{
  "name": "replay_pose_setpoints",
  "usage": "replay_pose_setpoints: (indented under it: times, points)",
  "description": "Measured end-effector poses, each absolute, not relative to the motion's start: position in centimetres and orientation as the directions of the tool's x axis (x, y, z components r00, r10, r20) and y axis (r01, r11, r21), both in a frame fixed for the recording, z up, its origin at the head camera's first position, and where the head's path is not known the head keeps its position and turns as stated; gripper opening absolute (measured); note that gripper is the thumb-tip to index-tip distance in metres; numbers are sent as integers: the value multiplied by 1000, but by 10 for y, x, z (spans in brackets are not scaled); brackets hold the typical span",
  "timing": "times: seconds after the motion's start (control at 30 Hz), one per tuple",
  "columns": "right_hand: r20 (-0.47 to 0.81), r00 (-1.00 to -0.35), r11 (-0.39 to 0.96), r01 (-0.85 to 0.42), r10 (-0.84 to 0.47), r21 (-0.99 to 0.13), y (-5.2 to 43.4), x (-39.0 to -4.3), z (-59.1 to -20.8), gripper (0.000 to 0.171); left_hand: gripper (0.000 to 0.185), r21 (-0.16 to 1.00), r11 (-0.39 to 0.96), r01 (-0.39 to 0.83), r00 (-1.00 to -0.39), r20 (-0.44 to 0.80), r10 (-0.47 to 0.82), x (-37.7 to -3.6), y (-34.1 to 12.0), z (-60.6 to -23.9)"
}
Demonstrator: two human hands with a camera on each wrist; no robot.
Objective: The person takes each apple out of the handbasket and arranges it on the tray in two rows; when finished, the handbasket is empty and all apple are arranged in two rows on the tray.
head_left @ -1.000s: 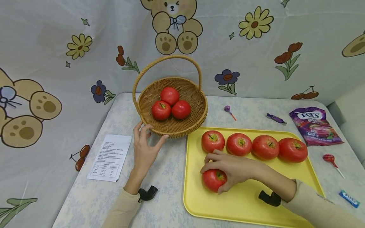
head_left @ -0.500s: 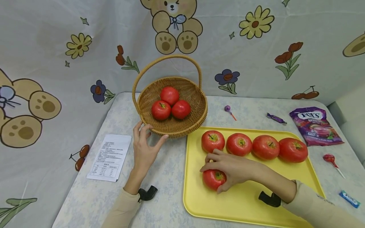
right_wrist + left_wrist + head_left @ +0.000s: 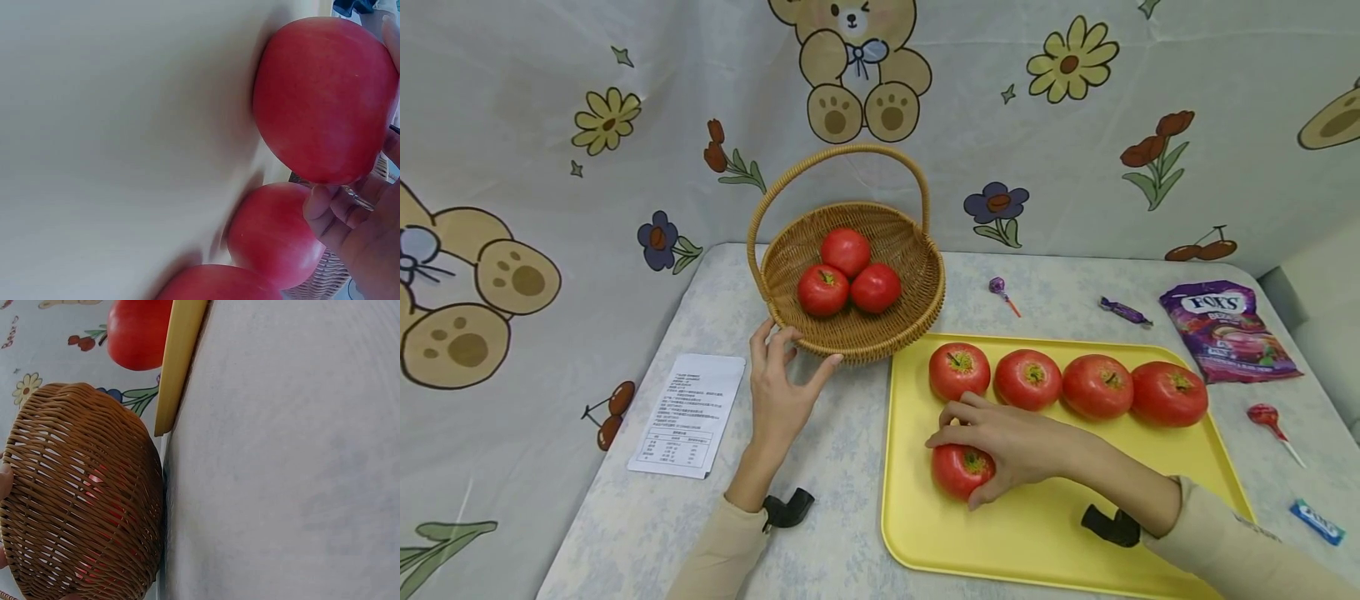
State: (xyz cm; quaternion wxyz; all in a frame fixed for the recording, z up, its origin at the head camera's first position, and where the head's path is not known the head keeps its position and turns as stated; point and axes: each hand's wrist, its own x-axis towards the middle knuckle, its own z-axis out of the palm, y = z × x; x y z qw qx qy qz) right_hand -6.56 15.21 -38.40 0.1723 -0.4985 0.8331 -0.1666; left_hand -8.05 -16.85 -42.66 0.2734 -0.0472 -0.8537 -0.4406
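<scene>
My left hand (image 3: 780, 393) holds the near rim of a tilted wicker basket (image 3: 919, 292), fingers at its left and thumb at its front. Three red apples (image 3: 824, 291) lie inside, and their red shows through the weave of the basket (image 3: 87, 500) in the left wrist view. Over the yellow tray (image 3: 1000, 542), my right hand (image 3: 1011, 442) grips a red apple (image 3: 958, 473), fingers on its far side and thumb on the near side. Seen from the right wrist, that apple (image 3: 322, 100) is close over the tray, fingertips right at its skin.
Several more apples (image 3: 1097, 387) stand in a row along the tray's back edge. Right of the tray lie a purple candy bag (image 3: 1228, 333), a red lollipop (image 3: 1266, 417) and a blue wrapped candy (image 3: 1317, 522). A printed paper packet (image 3: 687, 417) sits at the left.
</scene>
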Motion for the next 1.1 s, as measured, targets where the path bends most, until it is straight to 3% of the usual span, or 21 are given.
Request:
replay_pose_setpoints:
  times: [0.3,0.6,0.9,1.1]
  points:
    - [-36,-504,466,-766,-863,-444,152,-77,-354,61,56,724,608,325,-848,508,-153,-82,-169,-425]
    - [178,-495,369,-802,-850,-469,141,-131,-321,59,56,724,609,324,-844,512,-159,-82,-170,-425]
    - [198,-491,359,-808,-848,-468,99,-187,-314,57,57,721,611,328,-840,518,-160,-81,-171,-428]
    - [141,-522,404,-780,-841,-477,76,-220,-325,56,57,717,616,326,-842,517,-156,-80,-169,-428]
